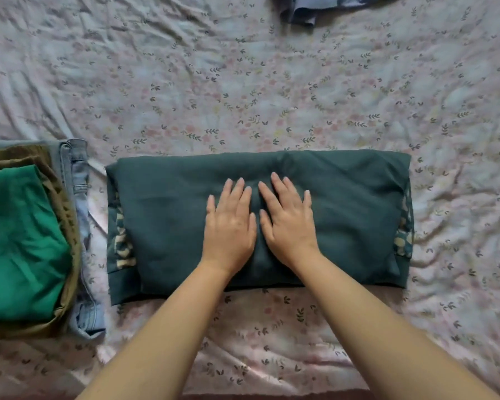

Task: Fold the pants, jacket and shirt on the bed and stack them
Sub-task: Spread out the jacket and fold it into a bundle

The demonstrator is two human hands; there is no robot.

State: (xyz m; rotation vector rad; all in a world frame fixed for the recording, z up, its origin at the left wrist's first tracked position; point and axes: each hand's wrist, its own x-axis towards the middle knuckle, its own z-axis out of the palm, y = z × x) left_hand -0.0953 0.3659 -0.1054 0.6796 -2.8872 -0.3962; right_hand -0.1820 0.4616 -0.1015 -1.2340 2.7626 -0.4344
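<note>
A dark green garment (168, 215), folded into a wide rectangle with patterned lining showing at both ends, lies in the middle of the bed. My left hand (230, 223) and my right hand (286, 217) press flat on its centre, side by side with fingers straight. At the left edge sits a stack of folded clothes: a bright green piece (20, 241) on top, an olive piece (61, 197) under it, and light blue jeans (80, 180) at the bottom.
The floral pink bedsheet (272, 96) is wrinkled and covers the whole bed. A blue-grey garment (306, 10) lies bunched at the far top edge. The bed's near edge runs along the bottom of the view.
</note>
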